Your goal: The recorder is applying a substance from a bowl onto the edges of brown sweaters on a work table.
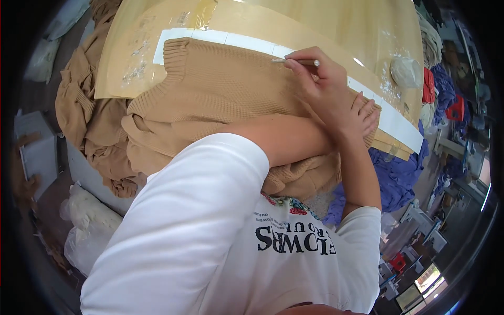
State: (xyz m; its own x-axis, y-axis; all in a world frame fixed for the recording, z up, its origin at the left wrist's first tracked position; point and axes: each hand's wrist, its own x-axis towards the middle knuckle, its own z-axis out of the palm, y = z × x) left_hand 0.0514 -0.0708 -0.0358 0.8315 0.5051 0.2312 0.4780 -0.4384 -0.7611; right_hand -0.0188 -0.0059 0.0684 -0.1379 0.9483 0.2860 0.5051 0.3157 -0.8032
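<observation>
A tan knitted garment piece [231, 73] with ribbed edges lies spread on the table. Along its far edge runs a long white strip [210, 35] with thin cross marks. My right hand [325, 79] pinches a slim white pen [279, 61] between thumb and fingers, its tip close to where knit and strip meet. Crossing beneath my right forearm, my left arm reaches to the right. There my left hand [366, 114] rests on the garment's right end with fingers spread, near the strip; part of it is hidden by the right wrist.
The table [315, 21] has a glossy yellowish cover. A round whitish object [406, 72] sits at its right side. More brown knitwear [89, 115] hangs off the left edge, and purple-blue fabric [394, 176] is heaped below right. Plastic-wrapped bundles [92, 220] lie at lower left.
</observation>
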